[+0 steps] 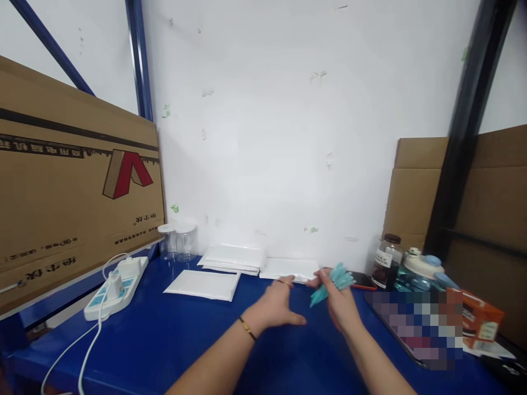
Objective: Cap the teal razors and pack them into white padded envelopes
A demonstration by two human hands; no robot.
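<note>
My right hand [338, 299] is closed around a bunch of thin teal strips [342, 276], whose ends stick out on both sides of the fingers. What the strips are made for, I cannot make out. Beside it, my left hand [279, 307] has its thumb and fingers apart and holds nothing. Just beyond both hands, a white flat packet [290, 269] lies against the wall. Left of it is a stack of similar white packets [233, 257]. Another single white packet [201, 285] lies nearer on the blue table [164, 351].
At left stand a power strip [117, 288] with white cables, two clear jars [185, 244] and a large cardboard box [74, 192]. At right are a phone [364, 281], a brown-lidded jar [387, 263], a blue bottle [420, 271], an orange box [483, 318] and a blurred-out flat object [415, 329].
</note>
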